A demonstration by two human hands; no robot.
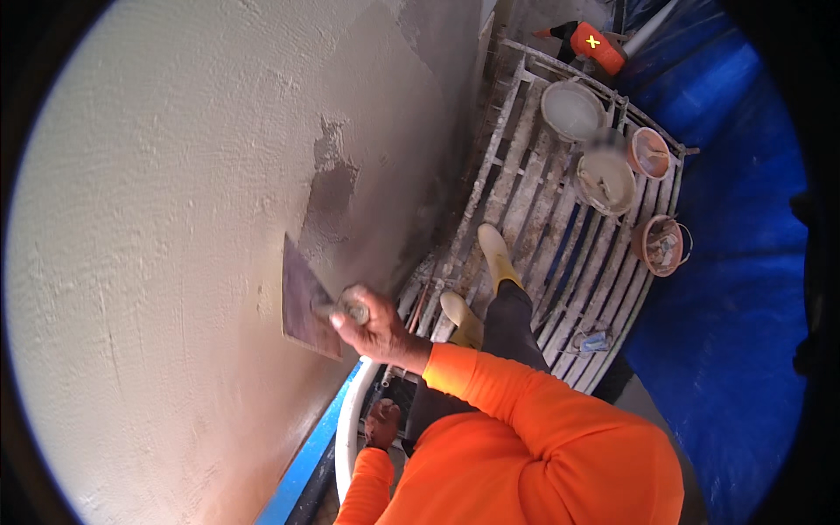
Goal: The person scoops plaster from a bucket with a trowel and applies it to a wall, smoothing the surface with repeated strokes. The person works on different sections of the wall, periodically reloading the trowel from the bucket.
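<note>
My right hand [376, 331] is closed round the handle of a flat rectangular plastering float [308, 302]. The float's dark brownish face lies against the wall [175, 219], which is coated in pale, wet-looking plaster with ridges and streaks. Just above the float, a rough darker patch [331, 197] shows in the coat. Lower down, close to my body, my left hand [382, 424] is in shadow with its fingers curled. Whatever it grips, if anything, cannot be made out. Beside it curves a white pipe-like rim [348, 429].
I stand in pale boots [497, 249] on a slatted platform [525, 175] with gaps between its slats. Ahead are a whitish bucket [573, 109], a tub of grey mix [605, 182] and reddish buckets [662, 245]. A blue tarp [717, 289] hangs along the right; an orange object [598, 48] lies beyond.
</note>
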